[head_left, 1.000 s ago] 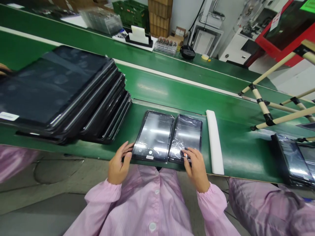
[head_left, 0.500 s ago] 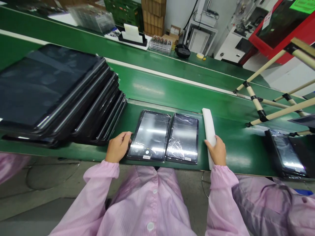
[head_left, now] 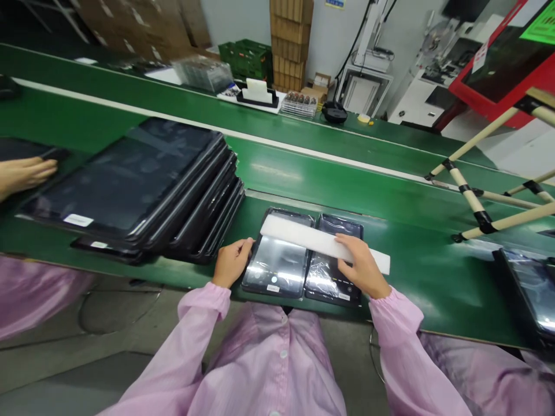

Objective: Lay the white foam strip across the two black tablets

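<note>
No text legible anywhere. White stickers on the stacked black trays (head_left: 130, 185), near a co-worker's fingers (head_left: 41, 169): print too small to read. Small labels on the near edges of the left tablet (head_left: 277, 266) and right tablet (head_left: 332, 271), just below the right hand (head_left: 362, 268): unreadable. Green sign (head_left: 541, 23) on the red machine, far from the fingers: blurred.
</note>
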A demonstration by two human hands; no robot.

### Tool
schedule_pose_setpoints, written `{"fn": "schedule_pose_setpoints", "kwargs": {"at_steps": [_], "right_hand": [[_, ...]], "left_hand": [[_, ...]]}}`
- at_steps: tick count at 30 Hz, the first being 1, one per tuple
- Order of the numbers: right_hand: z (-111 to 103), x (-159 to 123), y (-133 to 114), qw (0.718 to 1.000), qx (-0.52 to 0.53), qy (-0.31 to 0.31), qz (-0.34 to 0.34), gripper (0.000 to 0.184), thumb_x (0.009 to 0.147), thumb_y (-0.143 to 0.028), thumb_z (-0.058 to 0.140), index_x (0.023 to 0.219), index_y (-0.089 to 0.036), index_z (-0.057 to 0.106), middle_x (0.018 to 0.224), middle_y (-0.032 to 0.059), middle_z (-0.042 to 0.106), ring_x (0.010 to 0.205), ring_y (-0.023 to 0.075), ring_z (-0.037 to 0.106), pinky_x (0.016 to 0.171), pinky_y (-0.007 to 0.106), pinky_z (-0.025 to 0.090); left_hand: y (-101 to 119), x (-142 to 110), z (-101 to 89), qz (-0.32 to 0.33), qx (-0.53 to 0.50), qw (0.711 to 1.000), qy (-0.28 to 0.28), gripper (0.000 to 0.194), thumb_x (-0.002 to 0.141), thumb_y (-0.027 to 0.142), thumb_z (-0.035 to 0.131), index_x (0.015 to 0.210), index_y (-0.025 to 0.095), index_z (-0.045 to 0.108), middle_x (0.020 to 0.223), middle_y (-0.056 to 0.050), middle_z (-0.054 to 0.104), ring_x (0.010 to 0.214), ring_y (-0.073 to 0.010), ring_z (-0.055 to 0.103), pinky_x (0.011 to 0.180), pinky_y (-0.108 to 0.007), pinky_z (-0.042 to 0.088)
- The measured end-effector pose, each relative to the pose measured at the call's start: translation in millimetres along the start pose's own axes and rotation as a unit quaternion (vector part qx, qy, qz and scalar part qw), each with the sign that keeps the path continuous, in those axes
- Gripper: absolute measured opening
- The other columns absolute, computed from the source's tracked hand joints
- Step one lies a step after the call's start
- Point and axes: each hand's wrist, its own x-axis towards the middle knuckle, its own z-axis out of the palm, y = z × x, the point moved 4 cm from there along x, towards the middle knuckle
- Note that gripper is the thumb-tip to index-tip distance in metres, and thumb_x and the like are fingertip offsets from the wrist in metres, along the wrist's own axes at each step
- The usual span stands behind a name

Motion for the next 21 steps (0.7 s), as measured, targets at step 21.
{"fn": "schedule_pose_setpoints", "kwargs": {"at_steps": [21], "right_hand": [[14,-103,76,0.854,0.150,0.359,0.346,0.052,0.093,-0.055,0.064,0.124,-0.014,0.066,0.120,0.0172,0.072,0.102,0.0278,0.069,0.093,0.045,0.054]], "left_hand": [[10,4,0.1,-0.051,-0.092,0.994,-0.008,0.060,0.094,0.063,0.054,0.125,0.013,0.070,0.065,0.002,0.057,0.057,-0.0153,0.055,0.053,-0.024,0.046]]}}
